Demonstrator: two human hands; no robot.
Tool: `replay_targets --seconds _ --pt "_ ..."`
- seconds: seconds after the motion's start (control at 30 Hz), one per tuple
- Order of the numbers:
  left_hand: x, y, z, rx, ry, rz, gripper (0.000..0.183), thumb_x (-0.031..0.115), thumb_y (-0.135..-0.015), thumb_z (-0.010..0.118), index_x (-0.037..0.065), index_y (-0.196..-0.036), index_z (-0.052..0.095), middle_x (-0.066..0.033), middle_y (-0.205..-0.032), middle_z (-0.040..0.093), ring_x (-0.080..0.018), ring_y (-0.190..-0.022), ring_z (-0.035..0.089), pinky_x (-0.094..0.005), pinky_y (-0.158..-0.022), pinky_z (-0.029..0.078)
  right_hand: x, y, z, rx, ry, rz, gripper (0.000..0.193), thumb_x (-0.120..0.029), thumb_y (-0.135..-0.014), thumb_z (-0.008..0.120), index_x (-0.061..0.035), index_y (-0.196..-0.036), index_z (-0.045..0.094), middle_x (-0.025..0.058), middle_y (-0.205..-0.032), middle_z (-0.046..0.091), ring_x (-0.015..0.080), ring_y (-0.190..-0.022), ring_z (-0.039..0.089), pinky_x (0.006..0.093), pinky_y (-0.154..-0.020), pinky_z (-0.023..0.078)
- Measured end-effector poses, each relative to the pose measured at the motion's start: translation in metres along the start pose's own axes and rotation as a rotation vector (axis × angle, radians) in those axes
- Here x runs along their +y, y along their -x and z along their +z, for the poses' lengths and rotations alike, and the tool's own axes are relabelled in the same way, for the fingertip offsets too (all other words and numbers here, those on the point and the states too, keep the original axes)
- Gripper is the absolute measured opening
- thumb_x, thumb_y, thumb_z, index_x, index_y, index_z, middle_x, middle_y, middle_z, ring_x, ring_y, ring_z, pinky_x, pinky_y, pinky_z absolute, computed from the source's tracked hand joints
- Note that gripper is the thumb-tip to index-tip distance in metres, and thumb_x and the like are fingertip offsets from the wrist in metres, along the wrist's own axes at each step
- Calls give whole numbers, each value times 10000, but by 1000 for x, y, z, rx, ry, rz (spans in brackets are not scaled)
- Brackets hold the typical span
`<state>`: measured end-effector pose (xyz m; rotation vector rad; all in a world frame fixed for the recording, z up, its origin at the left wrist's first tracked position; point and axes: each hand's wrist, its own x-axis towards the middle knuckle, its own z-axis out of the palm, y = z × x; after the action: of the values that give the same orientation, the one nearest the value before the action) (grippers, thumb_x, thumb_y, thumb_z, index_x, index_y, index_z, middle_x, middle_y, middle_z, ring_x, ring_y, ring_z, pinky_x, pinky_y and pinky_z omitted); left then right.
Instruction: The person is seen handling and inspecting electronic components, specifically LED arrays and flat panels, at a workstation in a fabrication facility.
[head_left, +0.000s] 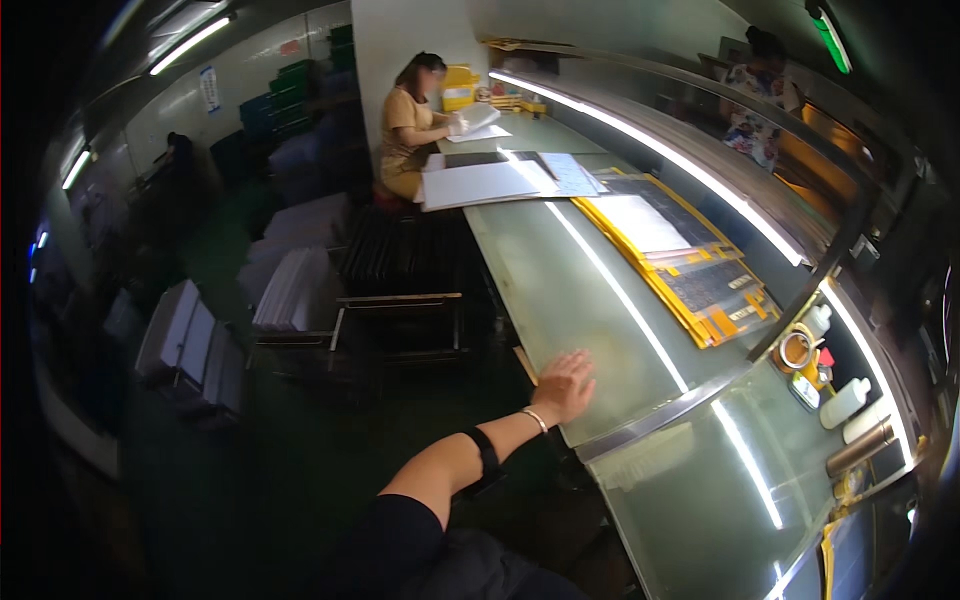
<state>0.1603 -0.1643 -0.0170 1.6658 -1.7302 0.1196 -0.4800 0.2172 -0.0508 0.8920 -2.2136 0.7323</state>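
Note:
My left hand [565,387] lies palm down near the front edge of a long greenish glass-topped table [560,290]. Its fingers are stretched out and nothing shows in them. A pale bracelet [537,420] circles the wrist, and a black band [487,452] wraps the forearm. Just right of the hand, a metal strip [660,418] crosses the tabletop. Farther up the table lies a dark flat panel edged with yellow tape [715,285], with a white sheet [632,224] on it. My right hand is out of the picture.
Large white boards [480,185] overhang the table's far front edge. Beyond, a seated person [408,125] handles papers. Bottles [845,403] and a tape roll [795,350] line the right side under a tube light [660,165]. Racks of upright panels [295,290] stand on the floor at left.

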Motion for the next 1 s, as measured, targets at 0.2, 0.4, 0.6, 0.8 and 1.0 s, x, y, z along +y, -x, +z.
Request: replay_targets --seconds 0.2,0.4,0.6,0.8,1.0 --pt "-17 2 -10 -38 -11 -34 321 234 -786 537 42 -1037 593 -144 -1205 505 -294 -1142 440 -416 -999 299 -38 -9 -17 -20 13 -101 229 -216 -770 645 -7 -861 657 156 -844 641 302 -761 600 349 -714 477" --pt "-3 -23 -6 9 -38 40 331 241 -797 523 39 -1051 587 -141 -1216 497 -270 -1143 443 -394 -1009 291 3 -16 -2 -302 51 119 359 -311 -876 499 -25 -1072 593 153 -1151 554 281 -1057 524 319 -902 387" --pt "-8 -19 0 -6 -97 55 333 249 -803 507 40 -1051 582 -136 -1212 503 -270 -1152 437 -383 -1006 295 -25 -22 -2 -329 57 140 361 -309 -875 491 -29 -1078 592 139 -1168 547 272 -1078 513 321 -909 382" --pt "10 -12 13 -53 -8 142 297 231 -783 565 44 -1013 582 -149 -1132 541 -291 -1097 469 -376 -950 358 -7 -13 -29 -265 -144 269 262 -178 -845 546 10 -1014 610 152 -1127 566 252 -1029 536 340 -907 399" --pt "-51 -27 14 -205 -82 89 378 245 -893 435 13 -1185 495 -151 -1291 432 -272 -1200 395 -350 -1000 300 -74 -13 -16 -152 -19 268 235 -215 -775 588 -86 -961 651 130 -1130 563 280 -1073 500 374 -929 380"
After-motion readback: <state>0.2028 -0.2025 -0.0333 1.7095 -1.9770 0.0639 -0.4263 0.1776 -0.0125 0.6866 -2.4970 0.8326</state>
